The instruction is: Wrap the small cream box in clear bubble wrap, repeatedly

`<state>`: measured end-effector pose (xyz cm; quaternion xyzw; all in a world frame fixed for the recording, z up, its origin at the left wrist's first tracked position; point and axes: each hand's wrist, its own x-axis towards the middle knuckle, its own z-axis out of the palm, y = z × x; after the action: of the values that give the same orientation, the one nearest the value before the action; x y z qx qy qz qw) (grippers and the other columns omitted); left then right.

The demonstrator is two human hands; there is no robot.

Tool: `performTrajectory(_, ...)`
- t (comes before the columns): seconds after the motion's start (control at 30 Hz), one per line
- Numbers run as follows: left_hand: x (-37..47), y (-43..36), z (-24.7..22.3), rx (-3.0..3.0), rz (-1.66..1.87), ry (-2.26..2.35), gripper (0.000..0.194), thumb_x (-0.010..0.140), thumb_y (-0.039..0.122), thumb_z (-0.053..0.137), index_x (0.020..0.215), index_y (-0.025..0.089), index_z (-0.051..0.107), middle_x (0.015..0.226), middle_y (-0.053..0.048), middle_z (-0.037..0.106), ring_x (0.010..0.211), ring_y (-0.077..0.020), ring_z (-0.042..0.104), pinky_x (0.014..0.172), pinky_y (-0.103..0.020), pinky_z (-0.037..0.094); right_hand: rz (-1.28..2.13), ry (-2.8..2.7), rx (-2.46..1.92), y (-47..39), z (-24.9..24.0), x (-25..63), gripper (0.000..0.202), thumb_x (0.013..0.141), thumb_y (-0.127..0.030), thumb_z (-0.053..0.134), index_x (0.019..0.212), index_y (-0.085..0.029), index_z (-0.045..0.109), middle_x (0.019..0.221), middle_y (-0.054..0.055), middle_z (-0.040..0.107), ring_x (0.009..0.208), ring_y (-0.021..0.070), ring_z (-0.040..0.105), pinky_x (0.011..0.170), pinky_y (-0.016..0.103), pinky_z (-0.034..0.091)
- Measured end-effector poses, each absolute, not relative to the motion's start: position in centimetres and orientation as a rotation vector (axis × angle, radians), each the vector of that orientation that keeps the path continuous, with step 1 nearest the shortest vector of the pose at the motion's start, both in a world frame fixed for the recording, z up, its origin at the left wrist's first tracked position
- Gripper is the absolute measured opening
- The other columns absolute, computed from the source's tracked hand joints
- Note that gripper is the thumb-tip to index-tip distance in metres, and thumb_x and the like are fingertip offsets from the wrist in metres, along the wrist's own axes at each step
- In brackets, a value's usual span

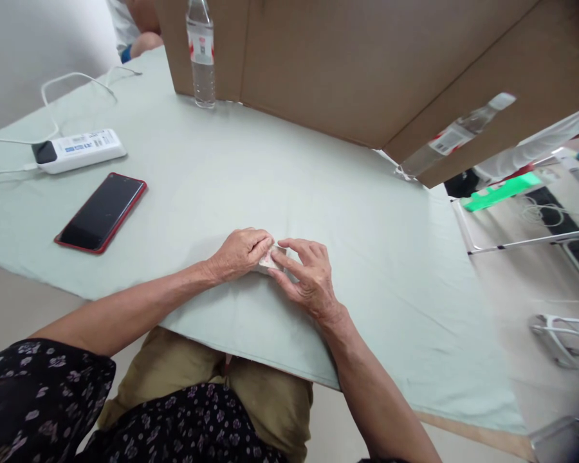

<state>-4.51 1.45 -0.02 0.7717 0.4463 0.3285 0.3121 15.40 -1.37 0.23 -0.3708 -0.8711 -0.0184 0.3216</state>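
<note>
Both hands meet over a small whitish box-like object (265,262) with reddish marks, resting on the pale green tablecloth (289,193) near the front edge. My left hand (241,253) is closed around its left end, thumb on top. My right hand (309,273) touches it from the right, index finger lying on the top face and thumb at the near side; its other fingers are spread and bent. The fingers hide part of the object.
A phone with a red case (101,212) and a white power strip (84,151) with cables lie at the left. A water bottle (202,58) and a tilted bottle (456,136) stand by a cardboard panel (318,64). A person's arm shows at the top left.
</note>
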Motion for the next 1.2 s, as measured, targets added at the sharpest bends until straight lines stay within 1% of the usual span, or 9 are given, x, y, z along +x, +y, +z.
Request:
performTrajectory(0.13, -4.5, 1.5, 0.1, 2.027, 0.873, 1.175, 0.032, 0.095, 0.029, 0.040, 0.069, 0.019, 0.057, 0.070, -0.002, 0.063, 0.069, -0.0152, 0.056, 0.069, -0.028, 0.042, -0.031, -2.285, -0.954, -1.4, 0.2, 15.4, 0.016, 0.095, -0.034, 0.064, 0.109, -0.030, 0.072, 0.118, 0.007, 0.072, 0.106, 0.0248, 0.064, 0.093, 0.043, 0.043)
performTrajectory(0.27, -4.5, 1.6, 0.3, 1.994, 0.889, 1.154, 0.031, 0.093, 0.029, 0.041, 0.069, 0.019, 0.057, 0.069, -0.002, 0.063, 0.068, -0.0145, 0.055, 0.069, -0.027, 0.041, 0.044, -2.276, -0.949, -1.4, -0.1, 15.3, 0.015, 0.095, -0.031, 0.065, 0.107, -0.030, 0.073, 0.117, 0.007, 0.072, 0.109, 0.0250, 0.063, 0.095, 0.043, 0.042)
performTrajectory(0.4, -4.6, 1.7, 0.5, 1.862, 0.896, 1.145, 0.029, 0.090, 0.032, 0.046, 0.073, 0.017, 0.064, 0.068, -0.001, 0.063, 0.064, -0.0129, 0.053, 0.062, -0.025, 0.040, 0.034, -2.258, -0.969, -1.4, -0.2, 15.1, 0.009, 0.095, -0.032, 0.064, 0.098, -0.029, 0.073, 0.113, 0.006, 0.073, 0.107, 0.0243, 0.064, 0.093, 0.043, 0.043)
performTrajectory(0.57, -5.1, 2.2, 0.8, 1.611, 0.908, 1.156, 0.030, 0.086, 0.037, 0.051, 0.080, 0.014, 0.071, 0.062, 0.001, 0.060, 0.057, -0.0115, 0.049, 0.054, -0.023, 0.037, 0.009, -2.237, -0.985, -1.5, -0.4, 14.8, 0.013, 0.096, -0.034, 0.062, 0.088, -0.026, 0.068, 0.108, 0.007, 0.074, 0.103, 0.0234, 0.066, 0.091, 0.042, 0.045)
performTrajectory(0.63, -5.4, 2.6, 0.9, 1.559, 0.921, 1.170, 0.030, 0.084, 0.038, 0.053, 0.080, 0.014, 0.072, 0.062, 0.001, 0.061, 0.058, -0.0115, 0.049, 0.055, -0.023, 0.038, 0.010, -2.206, -0.958, -1.5, -0.5, 14.8, 0.011, 0.096, -0.033, 0.062, 0.091, -0.024, 0.066, 0.110, 0.008, 0.074, 0.105, 0.0240, 0.066, 0.092, 0.041, 0.045)
performTrajectory(0.77, -5.7, 3.1, 0.9, 1.481, 0.974, 1.175, 0.028, 0.083, 0.038, 0.056, 0.076, 0.015, 0.071, 0.076, -0.004, 0.071, 0.069, -0.0135, 0.059, 0.066, -0.024, 0.047, -0.033, -2.204, -1.001, -1.3, -0.8, 15.0, 0.017, 0.095, -0.038, 0.062, 0.105, -0.025, 0.067, 0.122, 0.011, 0.071, 0.112, 0.0266, 0.064, 0.096, 0.044, 0.046)
performTrajectory(0.9, -5.7, 3.1, 0.9, 1.447, 0.976, 1.180, 0.025, 0.083, 0.036, 0.058, 0.076, 0.015, 0.070, 0.080, -0.005, 0.073, 0.073, -0.0147, 0.063, 0.069, -0.025, 0.049, -0.035, -2.228, -0.996, -1.1, -0.9, 15.0, 0.013, 0.095, -0.037, 0.063, 0.101, -0.028, 0.070, 0.120, 0.008, 0.072, 0.114, 0.0263, 0.063, 0.097, 0.045, 0.045)
performTrajectory(1.07, -5.8, 3.1, 1.1, 1.447, 1.009, 1.195, 0.025, 0.082, 0.036, 0.059, 0.072, 0.015, 0.068, 0.075, -0.004, 0.071, 0.070, -0.0131, 0.060, 0.068, -0.025, 0.046, -0.035, -2.201, -0.959, -1.2, -1.0, 14.9, 0.014, 0.095, -0.036, 0.064, 0.102, -0.025, 0.066, 0.120, 0.009, 0.072, 0.113, 0.0265, 0.064, 0.097, 0.044, 0.045)
performTrajectory(1.2, -6.1, 3.3, 1.3, 1.485, 1.035, 1.259, 0.036, 0.083, 0.044, 0.060, 0.061, 0.016, 0.061, 0.059, -0.001, 0.061, 0.056, -0.0105, 0.047, 0.057, -0.025, 0.037, -0.040, -2.137, -0.916, -1.3, -0.8, 15.2, 0.030, 0.092, -0.044, 0.067, 0.112, -0.023, 0.060, 0.124, 0.014, 0.069, 0.113, 0.0295, 0.064, 0.095, 0.046, 0.047)
